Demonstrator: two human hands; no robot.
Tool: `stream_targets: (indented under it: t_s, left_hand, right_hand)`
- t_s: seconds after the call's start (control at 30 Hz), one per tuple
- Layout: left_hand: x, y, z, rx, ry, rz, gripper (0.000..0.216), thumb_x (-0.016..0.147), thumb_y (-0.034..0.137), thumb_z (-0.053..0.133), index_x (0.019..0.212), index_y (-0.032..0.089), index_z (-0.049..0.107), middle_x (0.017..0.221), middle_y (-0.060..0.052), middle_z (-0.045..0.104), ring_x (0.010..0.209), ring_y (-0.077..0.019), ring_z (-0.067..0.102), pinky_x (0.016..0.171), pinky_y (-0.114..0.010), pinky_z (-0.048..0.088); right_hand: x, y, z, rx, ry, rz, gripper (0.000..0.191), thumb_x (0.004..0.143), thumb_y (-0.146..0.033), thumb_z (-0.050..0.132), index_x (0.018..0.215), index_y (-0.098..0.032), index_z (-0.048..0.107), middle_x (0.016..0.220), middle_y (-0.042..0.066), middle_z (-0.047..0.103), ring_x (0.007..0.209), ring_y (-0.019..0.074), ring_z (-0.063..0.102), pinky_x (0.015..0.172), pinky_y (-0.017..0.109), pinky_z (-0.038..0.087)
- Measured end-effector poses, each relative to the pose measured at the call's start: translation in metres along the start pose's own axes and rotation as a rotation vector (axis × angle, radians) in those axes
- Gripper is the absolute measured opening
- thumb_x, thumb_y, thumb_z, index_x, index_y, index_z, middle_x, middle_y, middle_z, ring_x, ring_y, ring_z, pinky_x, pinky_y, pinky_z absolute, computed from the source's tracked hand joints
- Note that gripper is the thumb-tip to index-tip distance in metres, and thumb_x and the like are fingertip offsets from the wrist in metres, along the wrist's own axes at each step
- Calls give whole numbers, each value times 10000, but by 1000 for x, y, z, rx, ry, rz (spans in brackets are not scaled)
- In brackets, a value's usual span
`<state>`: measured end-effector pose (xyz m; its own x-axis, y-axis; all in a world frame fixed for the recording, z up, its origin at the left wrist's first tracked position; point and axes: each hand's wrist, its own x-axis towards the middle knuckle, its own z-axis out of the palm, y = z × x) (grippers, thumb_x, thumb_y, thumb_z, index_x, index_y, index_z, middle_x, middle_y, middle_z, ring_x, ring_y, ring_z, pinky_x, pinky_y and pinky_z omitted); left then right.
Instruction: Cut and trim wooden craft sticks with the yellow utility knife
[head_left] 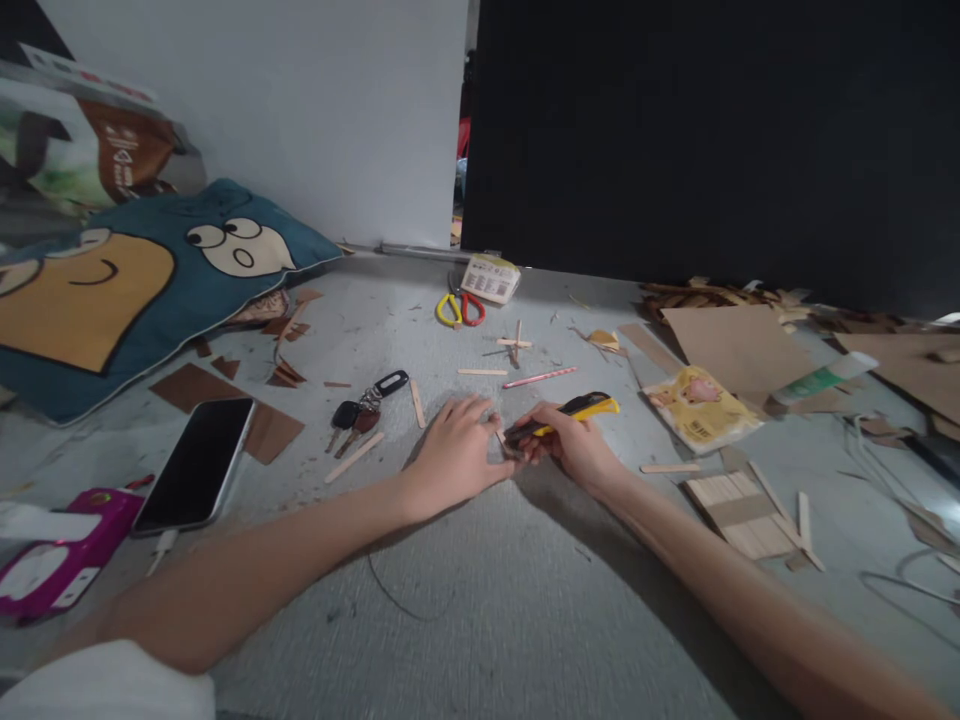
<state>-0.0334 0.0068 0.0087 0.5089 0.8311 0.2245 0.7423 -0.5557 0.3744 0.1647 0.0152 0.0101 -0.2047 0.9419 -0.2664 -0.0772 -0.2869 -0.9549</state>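
Note:
My right hand (571,443) is closed round a yellow and black utility knife (570,412), its blade end pointing left towards my other hand. My left hand (455,452) lies palm down on the grey surface with its fingers pressed on a small wooden piece (501,437) right at the knife's tip; the piece is mostly hidden under the fingers. Both hands meet at the middle of the surface.
A phone (196,464) and keys (365,411) lie to the left, loose wooden sticks (354,457) around them. Yellow-red scissors (459,307) sit behind. On the right are a stick panel (739,505), a yellow packet (699,407), cardboard sheets (731,345). A pillow (127,290) fills the far left.

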Motion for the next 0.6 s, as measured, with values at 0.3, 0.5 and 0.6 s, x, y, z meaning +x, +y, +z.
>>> stream_targets:
  t_s: [0.3, 0.5, 0.6]
  left_hand:
    - [-1, -5, 0, -25, 42, 13, 428, 828, 505, 862, 1099, 190, 757, 1474, -151, 636, 1422, -365, 519, 1205, -555, 392]
    - [3, -21, 1, -111, 20, 51, 283, 1002, 416, 691, 1232, 259, 744, 1425, -80, 680, 1405, -317, 512, 1171, -539, 393]
    - [8, -28, -1, -157, -18, 78, 231, 987, 328, 708, 1209, 282, 755, 1414, -65, 687, 1385, -298, 521, 1154, -520, 406]
  right_hand:
    - [-5, 8, -1, 101, 65, -110, 302, 832, -501, 671, 865, -202, 703, 659, 60, 704, 539, 196, 634, 504, 310, 486]
    - [-3, 13, 0, 44, 103, -207, 358, 873, -578, 625, 888, -228, 696, 654, 38, 651, 525, 189, 577, 491, 309, 428]
    - [-8, 7, -1, -60, 157, -370, 386, 937, -579, 548, 820, -248, 709, 692, 45, 617, 628, 220, 597, 576, 349, 478]
